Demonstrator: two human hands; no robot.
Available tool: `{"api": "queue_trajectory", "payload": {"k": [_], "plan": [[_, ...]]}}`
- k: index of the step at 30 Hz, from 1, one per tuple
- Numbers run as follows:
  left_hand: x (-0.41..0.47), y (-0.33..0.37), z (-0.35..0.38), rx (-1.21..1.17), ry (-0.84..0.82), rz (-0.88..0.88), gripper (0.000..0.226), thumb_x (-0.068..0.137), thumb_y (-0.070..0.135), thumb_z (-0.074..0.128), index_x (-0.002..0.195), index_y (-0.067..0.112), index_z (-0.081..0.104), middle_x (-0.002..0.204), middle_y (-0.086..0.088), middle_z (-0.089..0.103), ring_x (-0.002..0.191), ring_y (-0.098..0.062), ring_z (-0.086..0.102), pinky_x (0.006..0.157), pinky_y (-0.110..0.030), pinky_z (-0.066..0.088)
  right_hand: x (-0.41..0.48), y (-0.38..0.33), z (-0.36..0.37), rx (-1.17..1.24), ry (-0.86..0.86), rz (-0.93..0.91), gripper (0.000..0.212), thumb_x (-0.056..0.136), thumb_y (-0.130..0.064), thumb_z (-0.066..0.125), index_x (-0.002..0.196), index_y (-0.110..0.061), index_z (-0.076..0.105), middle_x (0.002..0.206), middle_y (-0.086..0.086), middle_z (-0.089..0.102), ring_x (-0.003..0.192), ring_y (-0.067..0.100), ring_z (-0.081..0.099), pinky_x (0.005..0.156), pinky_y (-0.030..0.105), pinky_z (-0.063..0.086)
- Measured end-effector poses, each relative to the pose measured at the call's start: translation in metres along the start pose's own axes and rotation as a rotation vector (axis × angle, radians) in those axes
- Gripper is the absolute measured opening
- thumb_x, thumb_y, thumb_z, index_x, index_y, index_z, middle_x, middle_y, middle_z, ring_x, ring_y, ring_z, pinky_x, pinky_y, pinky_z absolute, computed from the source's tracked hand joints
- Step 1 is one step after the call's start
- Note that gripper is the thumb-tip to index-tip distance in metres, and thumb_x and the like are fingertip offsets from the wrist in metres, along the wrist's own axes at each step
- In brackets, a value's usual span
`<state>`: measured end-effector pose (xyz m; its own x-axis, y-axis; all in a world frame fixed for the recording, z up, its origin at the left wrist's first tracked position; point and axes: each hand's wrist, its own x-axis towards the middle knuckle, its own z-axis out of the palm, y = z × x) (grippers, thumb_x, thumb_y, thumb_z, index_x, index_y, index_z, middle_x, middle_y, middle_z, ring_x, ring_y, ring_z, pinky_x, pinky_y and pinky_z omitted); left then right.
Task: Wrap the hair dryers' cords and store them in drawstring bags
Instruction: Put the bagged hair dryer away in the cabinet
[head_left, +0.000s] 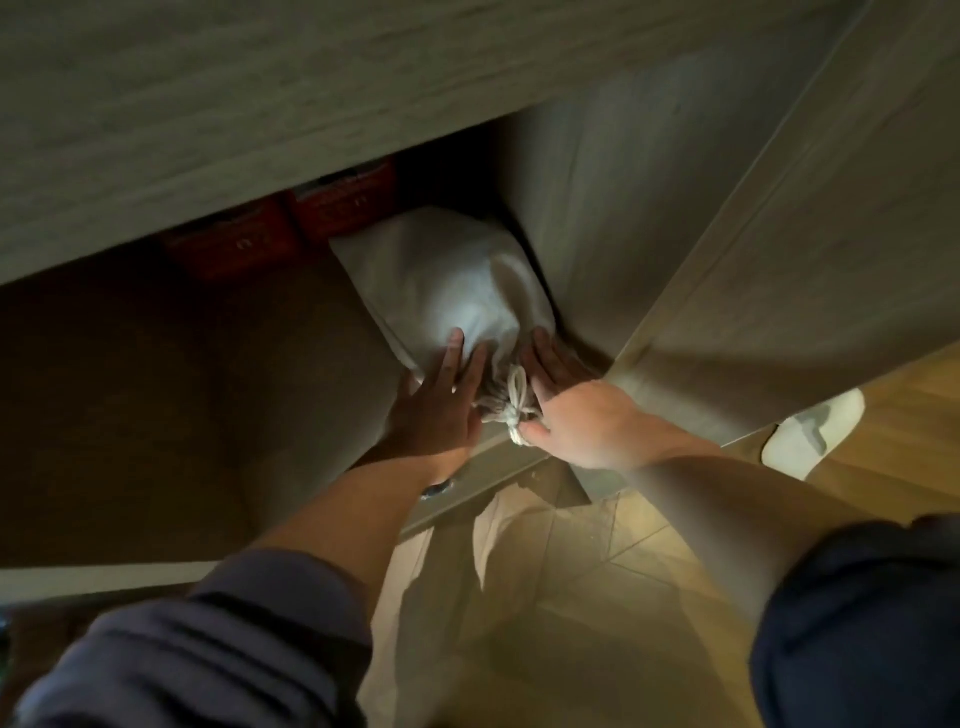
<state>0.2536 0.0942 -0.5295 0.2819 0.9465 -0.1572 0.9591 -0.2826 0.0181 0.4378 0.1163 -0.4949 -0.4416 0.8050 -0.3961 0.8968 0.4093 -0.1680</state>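
We find the white drawstring bag lying on the floor of a low cupboard compartment. It sits in the right-hand corner, with its right side against the inner side wall. Its gathered neck points out toward the front edge, tied off with a white cord.

The left hand lies flat on the near left of the bag, fingers straight and slightly apart. The right hand lies along the bag's right side between cloth and wall, fingers straight and together. Its thumb touches the cord knot, and we see no closed grip by either hand.

Open room lies to the left of the bag, where the compartment floor is bare and dark. Behind the bag stand two red boxes, just beside its far end. A wide panel overhangs the opening from above, and the open door stands to the right.

The cloth hides the contents of the bag. The overhanging panel cuts off the tops of the boxes, and their markings are too blurred to read. A pale slipper on the wooden floor is partly hidden by the door's lower edge.
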Motion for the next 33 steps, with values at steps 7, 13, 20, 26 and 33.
{"api": "queue_trajectory", "payload": {"k": [7, 13, 20, 26, 33], "plan": [[0.01, -0.02, -0.003, -0.05, 0.026, 0.035, 0.07, 0.082, 0.037, 0.032, 0.148, 0.012, 0.033, 0.153, -0.021, 0.03, 0.137, -0.035, 0.038, 0.093, -0.059, 0.044, 0.013, -0.004, -0.008, 0.003, 0.049, 0.004, 0.089, 0.096, -0.052, 0.042, 0.155, -0.009, -0.008, 0.162, 0.012, -0.018, 0.151, 0.023, -0.009, 0.119, 0.031, -0.002], [-0.023, -0.005, 0.008, -0.083, -0.049, -0.038, 0.079, 0.095, 0.049, 0.035, 0.15, 0.027, -0.017, 0.159, -0.013, -0.018, 0.147, -0.034, -0.011, 0.117, -0.056, 0.012, -0.011, -0.004, 0.003, 0.01, 0.029, -0.07, 0.096, 0.092, -0.063, 0.042, 0.154, -0.011, -0.011, 0.162, 0.008, -0.019, 0.15, 0.018, -0.011, 0.119, 0.03, 0.006], [0.008, -0.02, 0.007, -0.059, -0.081, -0.019, 0.077, 0.083, 0.053, 0.008, 0.153, 0.022, 0.01, 0.159, -0.021, 0.0, 0.146, -0.04, 0.003, 0.113, -0.061, 0.012, 0.019, -0.008, 0.004, -0.015, -0.007, -0.001, 0.098, 0.092, -0.068, 0.035, 0.154, -0.012, -0.015, 0.162, 0.007, -0.017, 0.149, 0.021, -0.016, 0.119, 0.033, -0.01], [0.023, -0.03, 0.001, -0.081, -0.088, -0.03, 0.079, 0.08, 0.054, 0.004, 0.153, 0.026, 0.002, 0.16, -0.017, -0.004, 0.147, -0.035, -0.001, 0.116, -0.057, 0.008, 0.044, 0.0, 0.006, 0.001, -0.012, 0.026, 0.105, 0.086, -0.073, 0.04, 0.153, -0.017, -0.018, 0.162, 0.003, -0.02, 0.149, 0.021, -0.019, 0.122, 0.044, 0.0], [-0.02, -0.01, -0.011, -0.146, -0.16, -0.119, 0.074, 0.096, 0.054, 0.028, 0.15, 0.031, -0.017, 0.159, -0.011, -0.018, 0.146, -0.034, -0.014, 0.116, -0.058, 0.004, -0.014, -0.007, -0.007, -0.111, -0.007, 0.008, 0.088, 0.094, -0.067, 0.032, 0.155, -0.011, -0.001, 0.094, 0.011, 0.069, 0.083, 0.026, 0.063, 0.077, 0.034, 0.047]]}}
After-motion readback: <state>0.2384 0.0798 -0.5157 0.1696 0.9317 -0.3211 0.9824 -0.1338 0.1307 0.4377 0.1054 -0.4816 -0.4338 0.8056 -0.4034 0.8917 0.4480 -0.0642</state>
